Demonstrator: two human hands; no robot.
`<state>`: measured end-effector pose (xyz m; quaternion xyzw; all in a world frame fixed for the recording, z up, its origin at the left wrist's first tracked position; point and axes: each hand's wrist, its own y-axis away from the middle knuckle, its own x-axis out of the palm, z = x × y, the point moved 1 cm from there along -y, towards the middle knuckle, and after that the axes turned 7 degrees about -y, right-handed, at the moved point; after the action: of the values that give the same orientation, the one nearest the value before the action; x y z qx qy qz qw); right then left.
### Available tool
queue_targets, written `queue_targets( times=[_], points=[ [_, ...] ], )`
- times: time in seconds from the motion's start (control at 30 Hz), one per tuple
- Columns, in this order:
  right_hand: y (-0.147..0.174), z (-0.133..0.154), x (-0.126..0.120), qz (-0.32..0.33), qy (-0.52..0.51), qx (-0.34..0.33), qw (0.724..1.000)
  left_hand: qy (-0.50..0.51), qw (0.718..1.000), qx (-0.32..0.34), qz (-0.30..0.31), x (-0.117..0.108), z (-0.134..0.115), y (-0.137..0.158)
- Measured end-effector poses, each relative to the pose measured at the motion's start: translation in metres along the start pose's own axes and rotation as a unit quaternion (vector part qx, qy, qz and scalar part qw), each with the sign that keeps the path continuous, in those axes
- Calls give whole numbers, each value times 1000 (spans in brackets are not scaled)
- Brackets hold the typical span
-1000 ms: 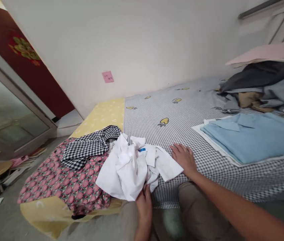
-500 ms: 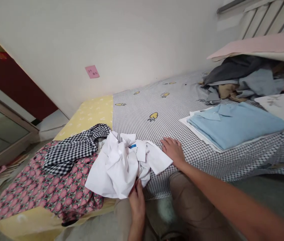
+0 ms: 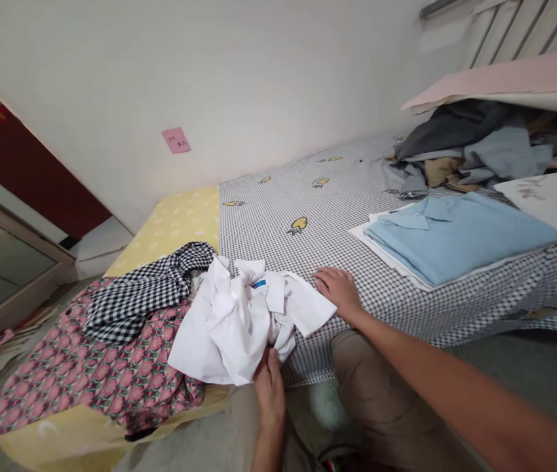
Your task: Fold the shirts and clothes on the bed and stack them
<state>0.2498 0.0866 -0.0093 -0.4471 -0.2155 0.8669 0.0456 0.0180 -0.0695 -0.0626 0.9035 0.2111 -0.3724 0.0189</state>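
Checked grey-and-white bedsheet [image 3: 259, 223] before plain white wall [image 3: 278, 78]; crumpled white collared fabric shirt [image 3: 234, 321] at the near edge.
Shirt should handle as light, soft and limp; take hold at the collar [image 3: 276, 293] or shoulders. Left hand [image 3: 270, 390] meets the lower edge, fingers partly hidden: grip cannot be confirmed. Right hand [image 3: 340, 294] rests unclenched on the sheet at the sleeve [image 3: 310, 308].
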Motion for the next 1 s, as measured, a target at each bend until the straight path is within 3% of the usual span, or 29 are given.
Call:
queue_targets(
  times=[0.23, 0.43, 0.57, 0.63, 0.73, 0.8, 0.83, 0.97, 1.0],
  points=[
    [-1, -7, -3, -5, -83, 35, 996, 44, 998, 45, 31, 6, -2, 2],
    [-9, 2, -3, 66, -72, 100, 990, 50, 994, 97, 13, 12, 3, 3],
    [4, 31, 9, 136, -60, 82, 985, 70, 993, 94, 3, 15, 6, 2],
    [18, 47, 15, 120, -85, 72, 987, 88, 993, 80, 12, 14, 5, 1],
    [40, 60, 16, 52, -209, 85, 973, 111, 992, 50, 27, 11, 2, 0],
    [51, 62, 10, 37, -341, 108, 933, 118, 992, 30, 36, 9, -1, 0],
    [55, 61, 5, 37, -415, 132, 899, 117, 992, 23, 39, 8, -2, 0],
    [64, 51, -25, -6, -641, 275, 716, 128, 991, 3, 42, 9, -5, 2],
    [64, 46, -33, -28, -664, 297, 686, 138, 990, -9, 36, 10, -4, 3]
  ],
)
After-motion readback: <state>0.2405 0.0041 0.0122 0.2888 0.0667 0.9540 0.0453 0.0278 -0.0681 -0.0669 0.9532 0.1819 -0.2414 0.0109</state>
